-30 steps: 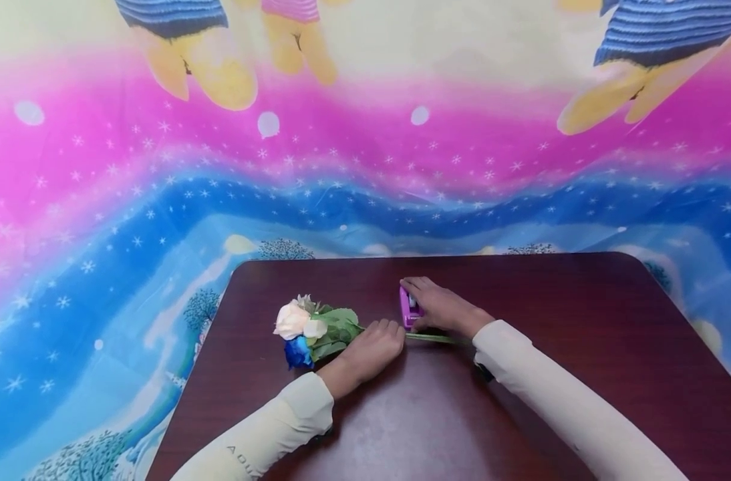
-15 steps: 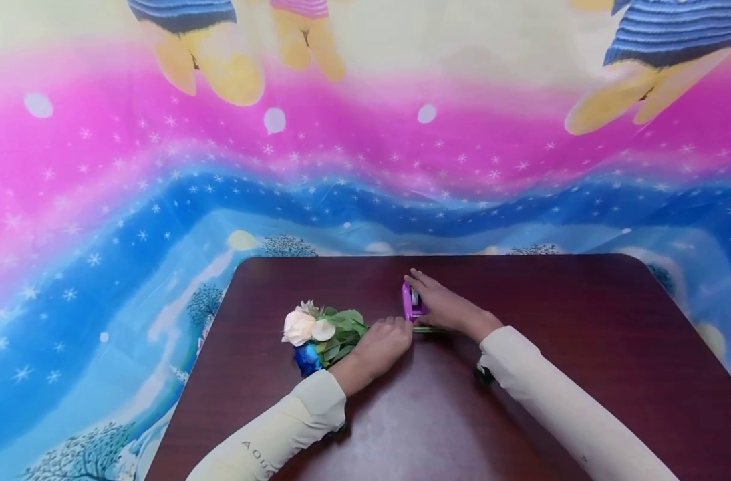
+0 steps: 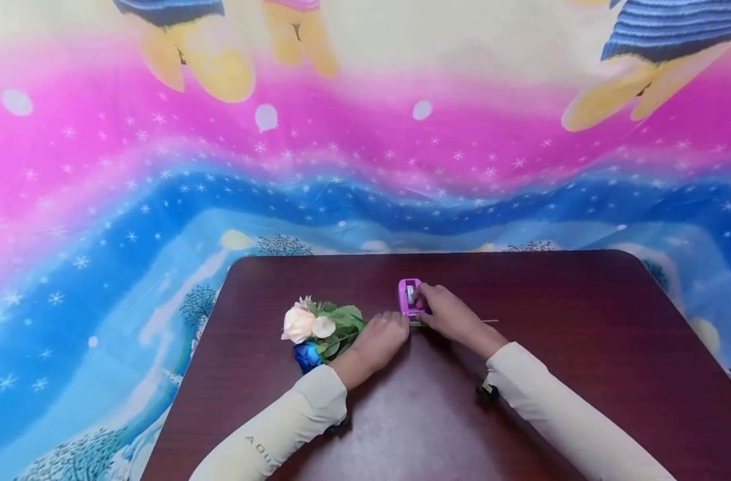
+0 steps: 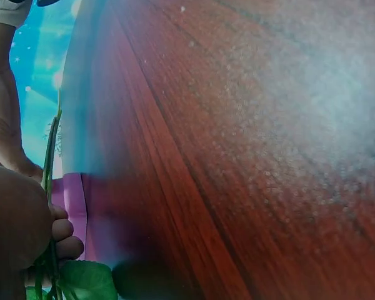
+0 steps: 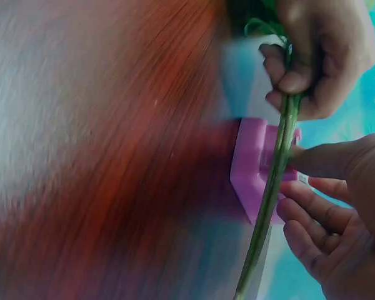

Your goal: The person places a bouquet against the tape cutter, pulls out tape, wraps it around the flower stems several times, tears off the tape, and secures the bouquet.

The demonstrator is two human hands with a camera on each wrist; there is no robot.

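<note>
My left hand (image 3: 380, 342) grips the green stems (image 5: 270, 190) of a small bunch of flowers, just below the leaves (image 3: 345, 319). A cream rose (image 3: 297, 325) and a blue rose (image 3: 307, 357) point left at the head of the bunch. Beyond the stems stands a purple tape dispenser (image 3: 403, 304), close to my left fingers. My right hand (image 3: 454, 316) holds the dispenser between thumb and fingers near its roll. In the right wrist view the stems cross in front of the dispenser and hide the thumb's tip.
The dark red-brown table (image 3: 570, 347) has rounded far corners. Behind it hangs a colourful cartoon backdrop (image 3: 365, 133). The stem ends (image 3: 490, 321) stick out to the right past my right hand, low over the table.
My right fingers have drawn back from the dispenser's far top edge and bent in near its roll. The dispenser now faces the camera more. My left hand keeps its grip on the stems.
</note>
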